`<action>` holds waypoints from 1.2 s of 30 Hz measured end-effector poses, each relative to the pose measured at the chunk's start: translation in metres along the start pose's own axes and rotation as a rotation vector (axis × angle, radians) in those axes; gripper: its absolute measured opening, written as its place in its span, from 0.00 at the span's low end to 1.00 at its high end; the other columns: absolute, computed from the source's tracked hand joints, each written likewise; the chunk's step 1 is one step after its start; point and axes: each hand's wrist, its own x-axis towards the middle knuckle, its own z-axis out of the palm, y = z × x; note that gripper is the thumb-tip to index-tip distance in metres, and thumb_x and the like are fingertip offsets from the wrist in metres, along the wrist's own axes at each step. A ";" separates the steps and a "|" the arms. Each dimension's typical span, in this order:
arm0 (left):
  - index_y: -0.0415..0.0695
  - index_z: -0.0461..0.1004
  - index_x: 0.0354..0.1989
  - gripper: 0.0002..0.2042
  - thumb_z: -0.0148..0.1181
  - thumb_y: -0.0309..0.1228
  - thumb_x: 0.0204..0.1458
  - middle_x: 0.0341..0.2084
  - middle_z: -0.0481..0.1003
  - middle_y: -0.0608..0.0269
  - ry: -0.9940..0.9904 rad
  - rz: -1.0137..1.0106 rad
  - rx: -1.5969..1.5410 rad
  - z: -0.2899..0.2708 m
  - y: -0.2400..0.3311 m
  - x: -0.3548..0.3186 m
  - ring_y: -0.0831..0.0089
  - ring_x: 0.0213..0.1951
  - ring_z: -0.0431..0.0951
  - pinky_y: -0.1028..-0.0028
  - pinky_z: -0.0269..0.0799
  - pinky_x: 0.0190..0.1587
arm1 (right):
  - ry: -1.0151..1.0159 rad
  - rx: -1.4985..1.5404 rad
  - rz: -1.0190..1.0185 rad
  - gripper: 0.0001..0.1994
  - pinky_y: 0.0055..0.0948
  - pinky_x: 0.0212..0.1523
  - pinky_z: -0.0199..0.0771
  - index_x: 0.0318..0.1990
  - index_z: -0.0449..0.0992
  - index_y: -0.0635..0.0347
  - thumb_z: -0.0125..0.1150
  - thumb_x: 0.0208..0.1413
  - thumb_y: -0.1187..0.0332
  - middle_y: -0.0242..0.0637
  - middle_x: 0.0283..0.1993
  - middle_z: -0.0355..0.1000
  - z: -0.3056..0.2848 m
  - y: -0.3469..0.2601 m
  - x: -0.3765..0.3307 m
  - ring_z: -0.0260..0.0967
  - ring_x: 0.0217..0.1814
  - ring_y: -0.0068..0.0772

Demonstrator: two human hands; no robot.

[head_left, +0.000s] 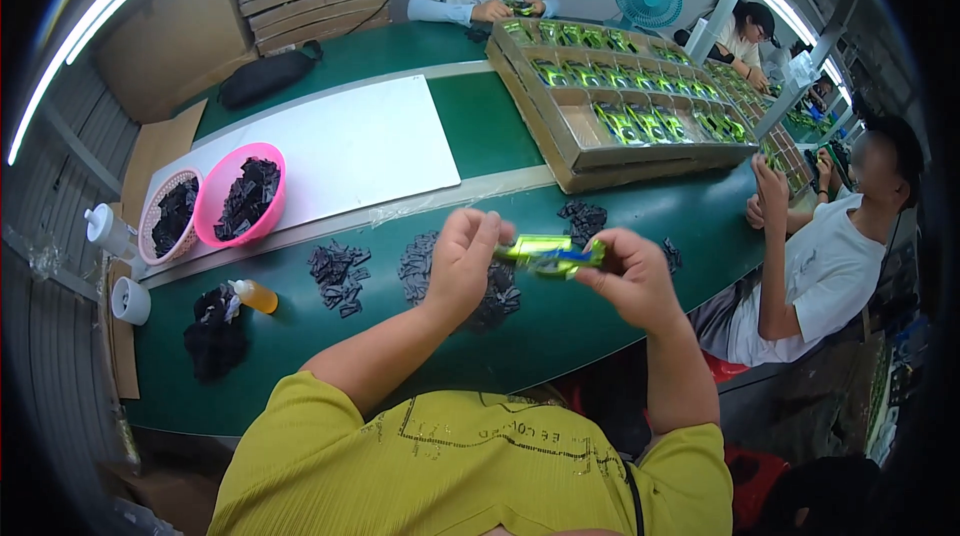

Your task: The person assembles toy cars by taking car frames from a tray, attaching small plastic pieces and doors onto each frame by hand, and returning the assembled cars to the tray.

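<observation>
A bright green plastic part with a blue strip along it (552, 255) is held up over the table between my two hands, slightly blurred. My right hand (640, 281) pinches its right end between thumb and fingers. At its left end my left hand (462, 264) is closed, thumb and fingertips pressed together; a small piece there is too blurred to name. Beneath my hands lie a loose pile of small black pieces (418, 261) and, beyond the green part, another black pile (582, 220). A third black pile (340, 276) is left of my left hand.
At left stand a pink bowl (278, 198) and a pale pink basket (153, 236) of black pieces, an amber bottle (258, 297) and a black cloth (214, 344). A white board (400, 136) lies beyond. Cardboard trays (570, 161) hold green parts. Co-workers sit opposite and at right.
</observation>
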 end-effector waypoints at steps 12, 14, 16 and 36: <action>0.40 0.69 0.42 0.09 0.56 0.34 0.64 0.35 0.75 0.67 -0.012 0.034 0.052 0.002 -0.007 0.003 0.82 0.38 0.72 0.79 0.69 0.45 | 0.261 -1.286 -0.371 0.07 0.49 0.42 0.74 0.37 0.73 0.59 0.61 0.50 0.71 0.47 0.37 0.74 -0.082 0.057 0.157 0.74 0.42 0.53; 0.40 0.70 0.40 0.10 0.56 0.35 0.65 0.34 0.76 0.66 -0.002 0.026 0.072 0.000 -0.008 0.003 0.82 0.37 0.73 0.79 0.69 0.44 | 0.131 -1.389 -0.235 0.09 0.48 0.46 0.75 0.39 0.74 0.59 0.56 0.49 0.76 0.47 0.40 0.75 -0.084 0.068 0.167 0.73 0.46 0.55; 0.40 0.70 0.40 0.10 0.56 0.35 0.64 0.34 0.76 0.66 0.023 0.015 0.093 -0.004 -0.007 0.003 0.82 0.37 0.73 0.79 0.69 0.43 | 0.064 -1.358 -0.128 0.13 0.47 0.49 0.74 0.43 0.76 0.59 0.54 0.49 0.78 0.49 0.44 0.76 -0.078 0.062 0.171 0.73 0.50 0.55; 0.40 0.73 0.36 0.08 0.60 0.32 0.61 0.30 0.75 0.67 -0.012 -0.034 0.273 -0.006 -0.014 -0.003 0.81 0.33 0.71 0.79 0.68 0.39 | 0.118 -1.308 0.638 0.30 0.41 0.55 0.76 0.49 0.80 0.66 0.74 0.44 0.49 0.55 0.52 0.77 -0.138 0.081 0.235 0.76 0.55 0.50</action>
